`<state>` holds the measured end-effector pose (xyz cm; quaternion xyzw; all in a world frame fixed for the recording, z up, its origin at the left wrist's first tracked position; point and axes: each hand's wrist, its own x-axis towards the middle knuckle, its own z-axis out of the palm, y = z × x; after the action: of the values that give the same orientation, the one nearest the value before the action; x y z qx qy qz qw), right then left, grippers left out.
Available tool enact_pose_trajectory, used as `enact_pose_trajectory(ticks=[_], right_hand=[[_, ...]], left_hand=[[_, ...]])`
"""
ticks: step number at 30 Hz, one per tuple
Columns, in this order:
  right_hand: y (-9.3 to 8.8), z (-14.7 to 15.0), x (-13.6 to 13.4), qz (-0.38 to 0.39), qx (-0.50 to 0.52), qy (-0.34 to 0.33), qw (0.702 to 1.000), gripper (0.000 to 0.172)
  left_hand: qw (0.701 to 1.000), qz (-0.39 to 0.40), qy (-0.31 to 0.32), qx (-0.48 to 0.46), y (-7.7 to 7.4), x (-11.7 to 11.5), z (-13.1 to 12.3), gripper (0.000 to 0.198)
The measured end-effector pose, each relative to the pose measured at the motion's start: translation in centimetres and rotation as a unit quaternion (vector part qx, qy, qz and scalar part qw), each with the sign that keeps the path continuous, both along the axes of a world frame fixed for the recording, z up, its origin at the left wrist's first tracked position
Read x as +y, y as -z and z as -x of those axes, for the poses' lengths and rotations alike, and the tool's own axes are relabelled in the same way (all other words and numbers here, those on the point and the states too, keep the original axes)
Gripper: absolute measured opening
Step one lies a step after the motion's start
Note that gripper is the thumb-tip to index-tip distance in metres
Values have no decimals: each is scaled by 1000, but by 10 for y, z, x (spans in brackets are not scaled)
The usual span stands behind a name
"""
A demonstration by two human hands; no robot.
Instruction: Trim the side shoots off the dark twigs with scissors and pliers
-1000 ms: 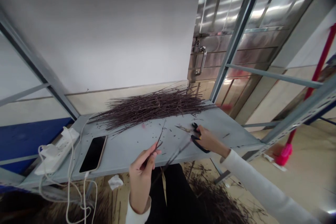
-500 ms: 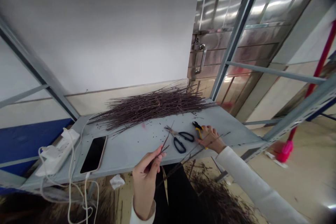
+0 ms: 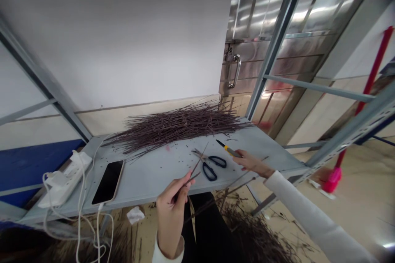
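My left hand is closed in a pinch on thin dark twigs over the shelf's front edge. One twig tip points up across the scissors, while other parts reach down to the right. My right hand is wrapped round the yellow and grey handles of cutting pliers, seen edge-on with the dark jaws pointing up and left. Between the hands lie scissors with dark blue handles, blades partly apart. Behind them a big heap of dark twigs lies along the back of the shelf.
A phone with a cable lies on the grey shelf, left of my hands. A white power strip with several cords is farther left. Metal posts frame the shelf. Cut twigs litter the floor below, and a pink broom stands right.
My right hand has closed round the pliers and turned them from lying flat to edge-on, jaws slightly farther left. My left hand still pinches the twigs in nearly the same place.
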<state>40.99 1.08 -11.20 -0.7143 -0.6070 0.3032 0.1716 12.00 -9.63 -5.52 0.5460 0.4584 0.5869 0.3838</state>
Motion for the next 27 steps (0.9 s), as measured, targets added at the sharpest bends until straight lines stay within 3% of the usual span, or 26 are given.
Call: enact_pose_trajectory(ticks=[3,7,12,15,19,23,27], right_hand=[[-14,20,-19,-60,111,-77,989,40],[-35,38,-45,-139,263,-185,937,44],[-58,44,-61,-130,300,-261,908,50],[-67,49,-65,-100,327,-280,897,56],[-74,55,-67,-119,331,-284,892,54],[-74,54,-67,-108,304,-284,903,53],[-76,53,-67,-153,257,-286,910,50]], left_hand=[[1000,15,-11,13,-1,1,2,24],[999,26,-22,7,-1,3,6,26],[999,39,-16,5,3,4,6,25],[999,33,-6,9,5,4,5,26],[1000,25,-9,6,2,2,5,25],[1000,13,-18,6,0,1,9,25],[1000,11,-8,24,2,1,10,26]])
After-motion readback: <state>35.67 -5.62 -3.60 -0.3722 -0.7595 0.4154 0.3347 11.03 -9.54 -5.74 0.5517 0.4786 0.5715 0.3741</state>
